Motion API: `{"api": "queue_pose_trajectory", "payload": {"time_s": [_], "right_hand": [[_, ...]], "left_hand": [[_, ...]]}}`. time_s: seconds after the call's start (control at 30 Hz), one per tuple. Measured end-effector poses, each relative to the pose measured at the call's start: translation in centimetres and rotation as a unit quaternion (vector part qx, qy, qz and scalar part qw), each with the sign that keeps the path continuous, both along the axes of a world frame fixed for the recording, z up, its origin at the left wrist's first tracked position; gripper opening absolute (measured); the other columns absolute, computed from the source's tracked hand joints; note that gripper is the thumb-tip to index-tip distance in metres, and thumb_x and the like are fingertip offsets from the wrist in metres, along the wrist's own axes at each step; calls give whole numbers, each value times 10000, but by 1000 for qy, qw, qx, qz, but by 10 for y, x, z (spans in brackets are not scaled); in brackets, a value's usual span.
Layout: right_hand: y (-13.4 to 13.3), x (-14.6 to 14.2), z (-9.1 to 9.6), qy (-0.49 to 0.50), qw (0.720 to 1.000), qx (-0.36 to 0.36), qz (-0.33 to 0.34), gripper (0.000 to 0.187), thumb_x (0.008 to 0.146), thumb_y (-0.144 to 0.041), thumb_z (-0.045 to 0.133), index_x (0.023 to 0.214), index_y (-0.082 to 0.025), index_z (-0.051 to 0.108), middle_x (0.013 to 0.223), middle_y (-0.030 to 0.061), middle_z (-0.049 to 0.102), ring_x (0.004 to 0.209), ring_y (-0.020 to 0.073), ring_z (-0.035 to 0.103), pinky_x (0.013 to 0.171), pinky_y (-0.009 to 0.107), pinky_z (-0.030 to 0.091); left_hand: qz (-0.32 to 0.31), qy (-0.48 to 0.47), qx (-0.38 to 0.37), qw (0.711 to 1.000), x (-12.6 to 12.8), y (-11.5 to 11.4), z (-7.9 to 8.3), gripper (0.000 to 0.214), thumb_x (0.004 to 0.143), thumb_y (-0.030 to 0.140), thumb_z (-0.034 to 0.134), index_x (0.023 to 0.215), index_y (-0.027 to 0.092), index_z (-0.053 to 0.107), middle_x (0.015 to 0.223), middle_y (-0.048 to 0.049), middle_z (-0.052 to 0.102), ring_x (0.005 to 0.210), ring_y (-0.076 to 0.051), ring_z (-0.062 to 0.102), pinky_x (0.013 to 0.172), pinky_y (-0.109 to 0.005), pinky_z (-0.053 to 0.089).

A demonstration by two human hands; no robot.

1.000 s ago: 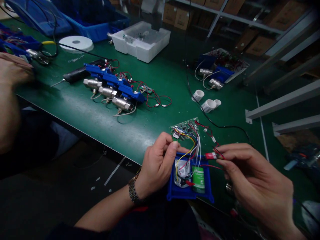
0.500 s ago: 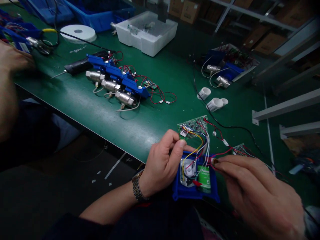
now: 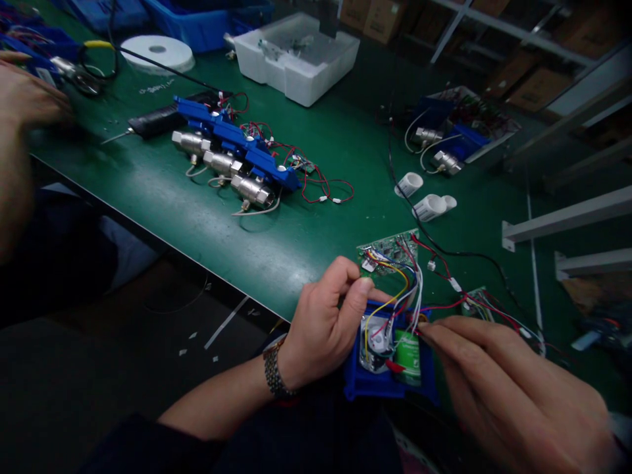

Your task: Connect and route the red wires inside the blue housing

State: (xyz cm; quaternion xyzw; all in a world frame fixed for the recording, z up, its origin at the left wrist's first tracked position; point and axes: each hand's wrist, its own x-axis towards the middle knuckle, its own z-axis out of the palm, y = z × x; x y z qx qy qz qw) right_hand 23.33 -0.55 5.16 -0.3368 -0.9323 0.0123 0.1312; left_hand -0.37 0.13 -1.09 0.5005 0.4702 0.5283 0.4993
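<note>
Right hand [image 3: 523,388] nearest me: fingers pinched narrow, apparently on a small part [image 3: 421,318] at the top right corner of the blue housing [image 3: 363,385]; mostly covered, can't tell whether it's seated. Housing sits between the two hands, just left of the right fingertips. Left hand [image 3: 320,322] has thumb and fingers closed at the housing's upper left edge, seemingly steadying it. Looks part-assembled: motor unit [image 3: 378,342] and green battery [image 3: 407,355] lie inside, below the left fingertips. Wires [image 3: 419,283] run up to a circuit board [image 3: 395,249] just beyond the left thumb, so wiring seems in place, but board is outside and housing uncovered. Second board [image 3: 476,299] lies just past the right fingers. Farther, beyond the left fingers: row of blue units [image 3: 251,155] with metal valves [image 3: 251,191], boards outside too; then a white foam box [image 3: 309,85].
</note>
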Motion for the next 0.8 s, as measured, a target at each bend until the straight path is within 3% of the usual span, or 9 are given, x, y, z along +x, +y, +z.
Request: {"api": "queue_pose_trajectory", "payload": {"time_s": [0.3,0.53,0.8], "right_hand": [[2,-18,-4,63,995,-2,-74,148,1127,-164,612,1255,-177,685,1176,24,664,986,153,648,844,319,474],[4,-20,-1,107,991,-56,-53,210,1093,-108,537,1241,-125,684,1181,86,615,1035,164,626,880,293,476],[4,-18,-3,116,989,-72,-59,239,1092,-98,479,1218,-132,679,1176,87,605,1019,167,629,869,311,488]], "left_hand": [[-3,6,11,1000,0,1,1,207,1128,352,464,945,255,474,913,-50,850,631,-141,717,559,-262,475],[10,7,15,1000,1,0,1,211,1136,354,465,947,259,471,945,-15,853,697,-139,736,623,-277,502],[18,11,17,1000,1,0,-2,199,1132,348,469,955,258,485,957,-32,857,727,-160,756,625,-294,507]]}}
